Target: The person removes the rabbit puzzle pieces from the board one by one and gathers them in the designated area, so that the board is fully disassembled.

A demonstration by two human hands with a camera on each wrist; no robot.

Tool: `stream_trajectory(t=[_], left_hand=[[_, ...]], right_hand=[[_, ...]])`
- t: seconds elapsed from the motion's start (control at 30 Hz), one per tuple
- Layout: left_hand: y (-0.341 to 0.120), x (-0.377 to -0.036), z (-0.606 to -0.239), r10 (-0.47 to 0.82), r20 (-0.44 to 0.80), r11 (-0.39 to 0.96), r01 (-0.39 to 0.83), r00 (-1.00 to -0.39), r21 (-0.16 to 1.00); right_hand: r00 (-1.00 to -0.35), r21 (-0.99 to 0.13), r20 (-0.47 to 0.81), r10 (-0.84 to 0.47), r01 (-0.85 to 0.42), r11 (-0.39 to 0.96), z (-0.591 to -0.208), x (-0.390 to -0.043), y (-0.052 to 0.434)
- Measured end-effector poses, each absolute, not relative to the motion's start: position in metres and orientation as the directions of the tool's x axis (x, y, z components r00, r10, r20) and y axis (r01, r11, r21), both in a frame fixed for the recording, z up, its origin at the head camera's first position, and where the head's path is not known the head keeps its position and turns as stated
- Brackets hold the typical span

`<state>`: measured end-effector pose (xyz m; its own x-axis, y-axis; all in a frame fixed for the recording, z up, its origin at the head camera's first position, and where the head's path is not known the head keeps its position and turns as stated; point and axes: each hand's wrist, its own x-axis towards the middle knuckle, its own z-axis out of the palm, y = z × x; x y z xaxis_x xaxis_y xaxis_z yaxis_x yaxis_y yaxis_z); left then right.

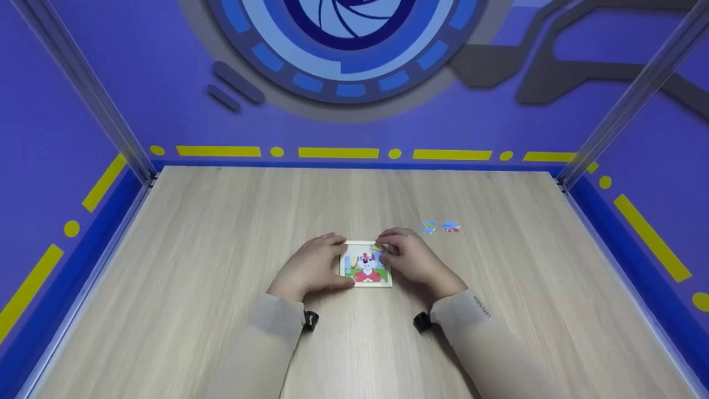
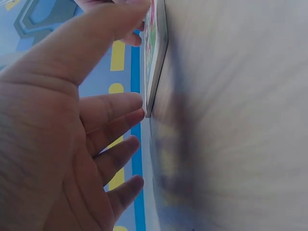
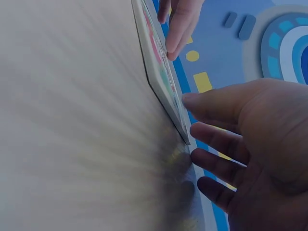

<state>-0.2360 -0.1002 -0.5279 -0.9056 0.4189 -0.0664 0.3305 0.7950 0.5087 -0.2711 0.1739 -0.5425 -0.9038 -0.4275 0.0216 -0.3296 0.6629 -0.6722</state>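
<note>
Head view: small square white-framed picture puzzle board [image 1: 366, 265] lies flat on the pale wood-grain table [image 1: 221, 288], near the centre. Left hand [image 1: 310, 266] rests against the board's left edge, fingers relaxed. Right hand [image 1: 412, 257] sits at the upper right corner, fingertips apparently pinching a small piece there; too small to be sure. Two loose blue puzzle pieces [image 1: 441, 226] lie apart to the right.

Left wrist view: fingers [image 2: 113, 108] straight, tips touching the board edge [image 2: 156, 57], nothing clasped.

Right wrist view: fingers [image 3: 216, 139] loosely extended beside the board's corner [image 3: 166, 82]; actual grip not visible.

Risk, as judged: the thin board could slide if one hand presses harder than the other.
</note>
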Motion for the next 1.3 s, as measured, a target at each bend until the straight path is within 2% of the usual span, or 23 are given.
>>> stream_trajectory(t=[0.57,1.03,1.3], left_hand=[[-0.0976,-0.2345,-0.5294,0.434,-0.065,0.772,0.334,-0.898,0.541],[-0.0955,-0.2347,-0.5293,0.427,-0.057,0.770,0.330,-0.903,0.547],[-0.0952,-0.2338,-0.5290,0.423,-0.057,0.768,0.324,-0.904,0.553]], right_hand=[[-0.867,-0.571,0.029,-0.498,-0.423,0.703,-0.5457,-0.2683,0.1728],[-0.870,-0.571,0.013,-0.493,-0.412,0.711,-0.5458,-0.2686,0.1725],[-0.856,-0.590,0.059,-0.513,-0.444,0.674,-0.5483,-0.2699,0.1732]])
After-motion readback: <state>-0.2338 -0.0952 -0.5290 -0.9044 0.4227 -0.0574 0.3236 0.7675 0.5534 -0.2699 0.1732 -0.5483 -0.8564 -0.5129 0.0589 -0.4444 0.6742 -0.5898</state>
